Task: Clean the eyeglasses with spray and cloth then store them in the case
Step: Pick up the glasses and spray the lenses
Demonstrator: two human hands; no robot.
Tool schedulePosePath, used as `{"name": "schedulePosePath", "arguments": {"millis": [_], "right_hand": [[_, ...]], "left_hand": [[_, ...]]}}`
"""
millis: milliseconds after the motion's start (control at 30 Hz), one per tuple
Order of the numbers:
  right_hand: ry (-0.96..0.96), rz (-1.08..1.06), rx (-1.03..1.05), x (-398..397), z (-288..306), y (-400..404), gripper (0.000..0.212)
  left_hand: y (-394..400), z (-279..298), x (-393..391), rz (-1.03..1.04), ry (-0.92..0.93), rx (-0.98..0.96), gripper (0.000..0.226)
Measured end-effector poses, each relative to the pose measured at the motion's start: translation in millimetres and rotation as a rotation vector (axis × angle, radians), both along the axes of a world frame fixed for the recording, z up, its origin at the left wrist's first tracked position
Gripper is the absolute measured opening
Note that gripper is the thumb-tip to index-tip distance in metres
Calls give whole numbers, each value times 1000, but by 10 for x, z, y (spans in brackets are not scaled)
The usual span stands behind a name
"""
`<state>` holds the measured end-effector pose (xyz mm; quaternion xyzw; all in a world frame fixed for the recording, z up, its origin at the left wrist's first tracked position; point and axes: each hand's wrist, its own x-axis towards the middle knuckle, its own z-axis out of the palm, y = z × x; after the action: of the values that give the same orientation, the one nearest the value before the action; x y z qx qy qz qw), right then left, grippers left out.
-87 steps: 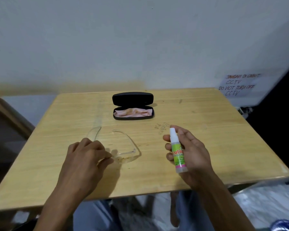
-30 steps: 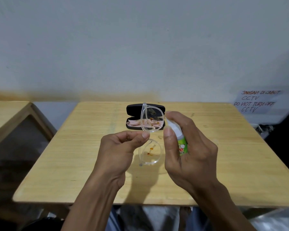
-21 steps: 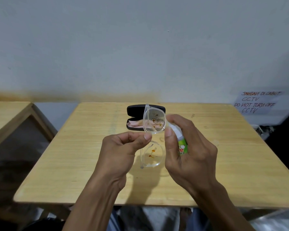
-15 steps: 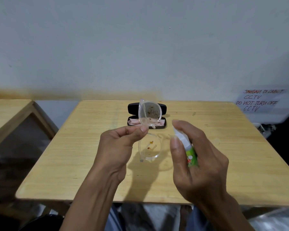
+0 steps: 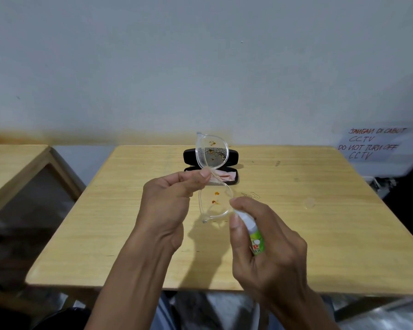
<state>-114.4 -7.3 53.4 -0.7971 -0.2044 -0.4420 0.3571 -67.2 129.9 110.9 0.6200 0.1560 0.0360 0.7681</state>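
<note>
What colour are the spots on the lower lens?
Orange-brown spots on the lower lens of the clear eyeglasses, head view.

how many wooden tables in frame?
2. One table under both hands, holding the open case; a second table at the left edge, partly cut off.

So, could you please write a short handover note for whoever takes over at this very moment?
Left hand pinches the clear eyeglasses at the bridge, held vertically above the table.
Right hand grips the spray bottle, nozzle near the lower lens.
Case lies open at the back, pink cloth inside.
Done: upper lens shows droplets.
Left: spray the lower lens, wipe off orange spots, store the glasses.
</note>
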Motion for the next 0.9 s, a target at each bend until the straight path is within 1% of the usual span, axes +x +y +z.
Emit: {"name": "schedulePosePath", "arguments": {"millis": [100,133,167,233,267,333,467,533,667,800,900], "right_hand": [[45,33,38,-37,-3,-24,24],[115,46,117,-56,5,-37,25],[232,84,250,-72,20,-53,25],[475,261,599,-76,50,-107,23],[553,339,735,-57,70,-152,21],[682,423,837,25,90,-262,24],[995,651,858,250,29,-410,31],[1084,723,844,330,3,-437,32],[1125,810,854,402,3,-410,32],[1110,802,863,414,4,-366,30],[1074,769,838,399,-3,-331,22]], "left_hand": [[8,-17,0,-9,-5,-9,15],[18,-18,0,-17,-6,-16,16],[26,-11,-4,-32,-8,-21,16],[48,0,-12,-69,-26,-40,15],[59,7,-21,-90,-44,-54,12],[89,12,-33,-122,-78,-63,7],[126,-6,-35,-167,-106,-55,5],[127,-19,-36,-177,-106,-38,9],[129,-45,-28,-194,-100,-21,10],[132,-58,-16,-185,-97,-27,8],[128,-61,-10,-187,-93,-26,10]]}}
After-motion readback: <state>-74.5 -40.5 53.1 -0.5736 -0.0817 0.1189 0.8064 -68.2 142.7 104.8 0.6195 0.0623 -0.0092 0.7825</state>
